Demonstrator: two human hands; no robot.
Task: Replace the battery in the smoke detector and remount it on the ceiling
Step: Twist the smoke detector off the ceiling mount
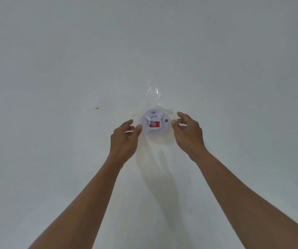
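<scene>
Logging: I see both arms raised.
Smoke detector [154,123]: mounted on ceiling [54,60] (tape above).
Left hand [124,139]: fingers apart, thumb touching rim.
Right hand [187,133]: spread, beside rim, flanking to twist it, I judge.

Lighting: dim, even, grey-tinted. Soft forearm shadows on ceiling [54,69]. Glare on clear tape [153,90]. Slightly soft focus; wide-angle edge distortion.

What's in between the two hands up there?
The smoke detector, on the ceiling, sits between the left hand and right hand, seen from the head camera.
</scene>
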